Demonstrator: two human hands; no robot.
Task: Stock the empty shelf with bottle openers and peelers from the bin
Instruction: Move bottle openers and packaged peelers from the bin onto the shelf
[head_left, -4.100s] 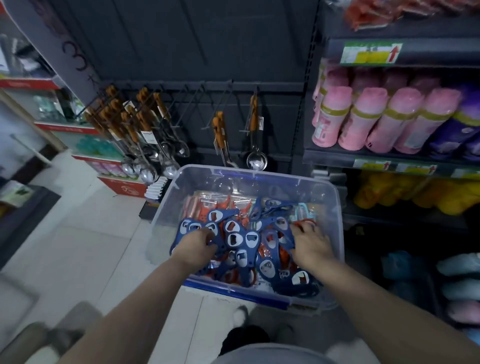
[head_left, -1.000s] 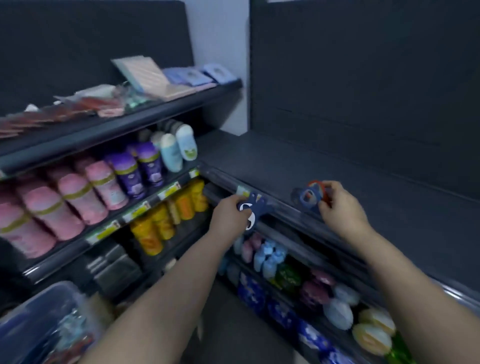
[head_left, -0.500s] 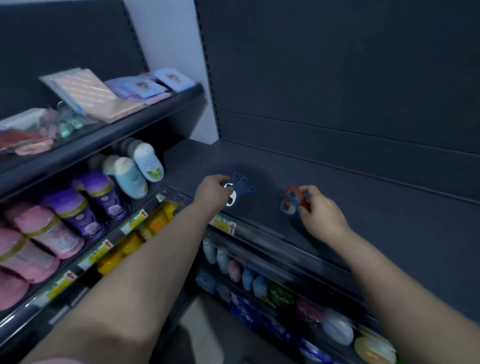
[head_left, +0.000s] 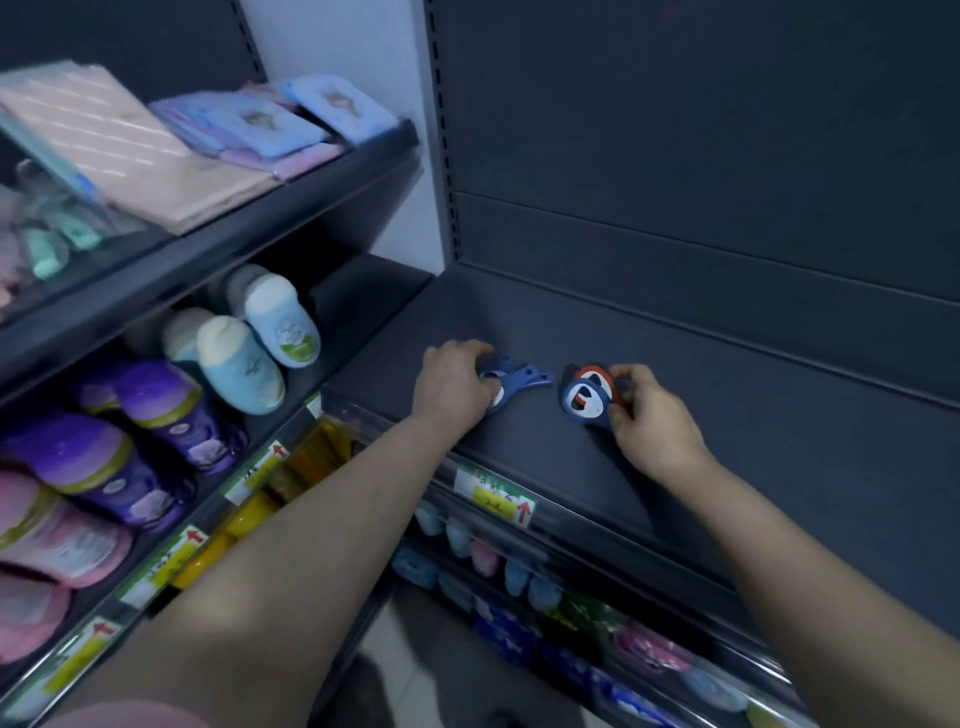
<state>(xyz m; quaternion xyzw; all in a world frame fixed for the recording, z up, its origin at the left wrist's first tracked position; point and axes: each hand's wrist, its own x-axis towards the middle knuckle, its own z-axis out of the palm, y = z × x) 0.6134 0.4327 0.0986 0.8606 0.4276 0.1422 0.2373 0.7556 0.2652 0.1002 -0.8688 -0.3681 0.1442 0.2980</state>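
Observation:
Both hands are over the dark empty shelf (head_left: 727, 426). My left hand (head_left: 457, 382) grips a small bunch of blue bottle openers (head_left: 519, 379), whose handles fan out to the right, low on the shelf surface. My right hand (head_left: 649, 415) pinches another bunch of openers (head_left: 587, 397), blue with a red one behind, tilted just above or on the shelf. The two bunches lie about a hand's width apart. The bin is out of view.
The shelf's front rail carries a yellow price tag (head_left: 498, 501). To the left stand shelves with pastel bottles (head_left: 244, 353), purple packs (head_left: 130, 431) and flat packets (head_left: 156, 140). Lower shelves hold small coloured items (head_left: 493, 566). A dark back panel (head_left: 727, 156) rises behind.
Both hands have come lower and farther onto the shelf with their openers. The view has moved closer to the shelf.

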